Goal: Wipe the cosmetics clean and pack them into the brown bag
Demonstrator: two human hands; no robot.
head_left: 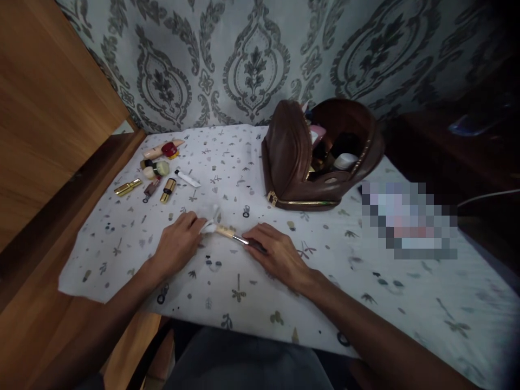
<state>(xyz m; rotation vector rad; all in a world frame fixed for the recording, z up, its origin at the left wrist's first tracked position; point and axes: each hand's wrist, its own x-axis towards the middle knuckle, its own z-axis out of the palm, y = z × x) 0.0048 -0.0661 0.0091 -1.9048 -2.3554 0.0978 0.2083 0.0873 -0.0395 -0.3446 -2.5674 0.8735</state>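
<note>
A makeup brush with a pale handle, silver ferrule and dark bristles lies level between my two hands. My right hand is closed around its dark end. My left hand pinches a crumpled white tissue, which touches the tip of the pale handle. Beyond my hands, to the right, stands an open brown makeup bag with a gold zip; several cosmetics show inside it, partly hidden by its wall.
Several cosmetics lie at the left, among them a gold tube, a white tube and a red-lidded jar. A blurred-out flat object is at the right. A patterned curtain hangs behind the cloth-covered table.
</note>
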